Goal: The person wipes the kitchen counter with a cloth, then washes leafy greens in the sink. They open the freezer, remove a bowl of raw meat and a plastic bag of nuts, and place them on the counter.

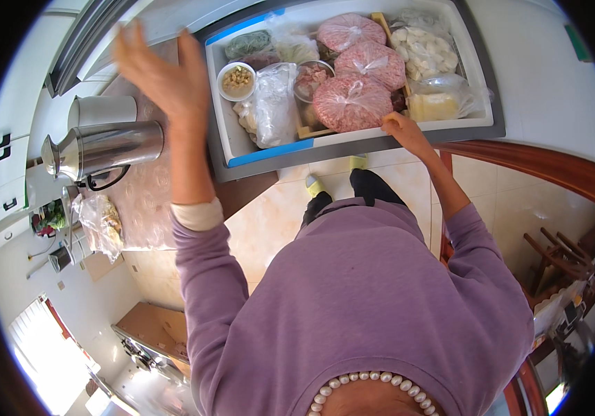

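My left hand (165, 73) is raised at the upper left with its fingers spread, blurred and holding nothing. Beside it is the white, grey-rimmed freezer compartment (219, 148), full of bagged food. Over its near rim, my right hand (404, 132) has its fingers curled close to the nearest bag of minced meat (352, 109). Whether they grip the plastic is hard to tell. Two more bags of minced meat (370, 65) (352, 32) lie behind it in a row. White pieces in a bag (424, 52) and a bagged yellow block (435, 104) sit to the right.
A small white bowl of chopped food (237, 81), a clear plastic bundle (275, 104) and a round container of meat (312, 80) fill the left side. On the brown-covered table (146, 213) are a steel vacuum jug (110, 148), a white container (102, 110) and a plastic bag (101, 221).
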Demonstrator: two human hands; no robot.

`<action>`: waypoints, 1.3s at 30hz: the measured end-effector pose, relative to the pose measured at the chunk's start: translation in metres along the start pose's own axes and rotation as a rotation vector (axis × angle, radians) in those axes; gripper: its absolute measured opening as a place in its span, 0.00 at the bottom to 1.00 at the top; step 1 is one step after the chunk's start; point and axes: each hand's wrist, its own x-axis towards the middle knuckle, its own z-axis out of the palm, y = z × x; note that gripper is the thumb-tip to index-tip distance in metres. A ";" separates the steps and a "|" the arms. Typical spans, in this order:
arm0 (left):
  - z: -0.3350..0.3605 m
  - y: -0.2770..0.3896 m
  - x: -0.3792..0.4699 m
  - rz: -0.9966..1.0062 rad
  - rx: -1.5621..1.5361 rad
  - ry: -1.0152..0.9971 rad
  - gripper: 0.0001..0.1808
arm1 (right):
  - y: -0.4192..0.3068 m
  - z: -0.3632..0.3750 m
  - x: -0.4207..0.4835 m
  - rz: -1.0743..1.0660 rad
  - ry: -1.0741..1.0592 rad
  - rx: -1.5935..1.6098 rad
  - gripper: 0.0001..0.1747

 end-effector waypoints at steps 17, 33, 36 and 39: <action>0.138 0.190 -0.307 -0.236 -0.143 -1.251 0.17 | 0.004 -0.035 0.098 -0.264 0.155 -0.530 0.14; 0.108 0.158 -0.249 -0.388 -0.417 -1.098 0.17 | 0.066 0.000 0.218 -0.728 0.236 -1.196 0.15; 0.086 0.143 -0.221 -0.456 -0.400 -1.097 0.15 | 0.082 -0.005 0.226 -0.885 0.281 -1.078 0.15; 0.035 0.103 -0.182 -0.480 -0.436 -0.935 0.11 | 0.083 -0.010 0.226 -0.758 0.185 -1.113 0.15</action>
